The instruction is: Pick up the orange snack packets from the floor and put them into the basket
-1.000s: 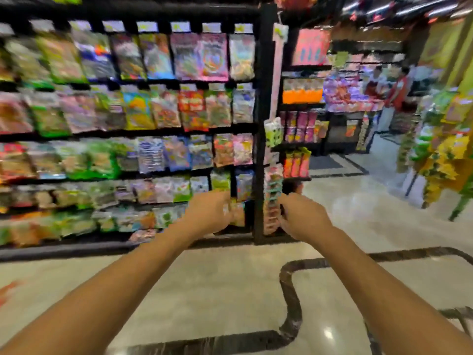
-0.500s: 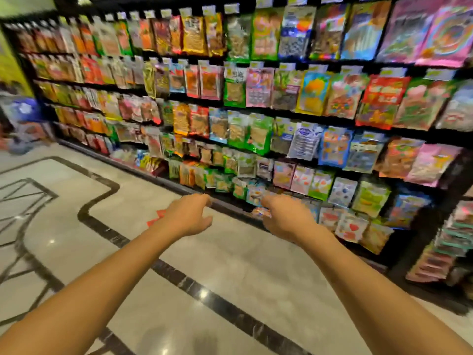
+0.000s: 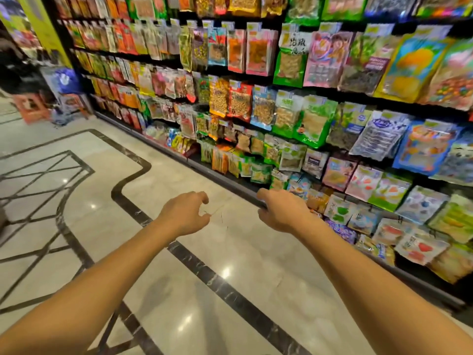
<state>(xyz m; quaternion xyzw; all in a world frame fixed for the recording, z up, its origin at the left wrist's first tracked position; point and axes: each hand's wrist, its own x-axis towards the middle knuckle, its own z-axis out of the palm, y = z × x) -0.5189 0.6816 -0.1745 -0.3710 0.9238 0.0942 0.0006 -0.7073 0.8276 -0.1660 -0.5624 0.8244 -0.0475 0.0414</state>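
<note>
Left hand (image 3: 184, 213), right hand (image 3: 284, 211) apart near 12 o'clock, fingers loosely curled, empty. Glossy cream marble floor (image 3: 245, 257): no orange snack packets, no basket in view. Risk: blur, clutter; wrong grab from colourful hanging shelf packets (image 3: 314, 124), 2 o'clock.

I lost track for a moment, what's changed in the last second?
The view swung left, from the shelf's end post to looking along the snack shelf. The orange patch on the floor beside the left hand half a second ago no longer shows. Nothing was grasped: left and right hand stay outstretched, fingers loosely curled, empty.
</note>
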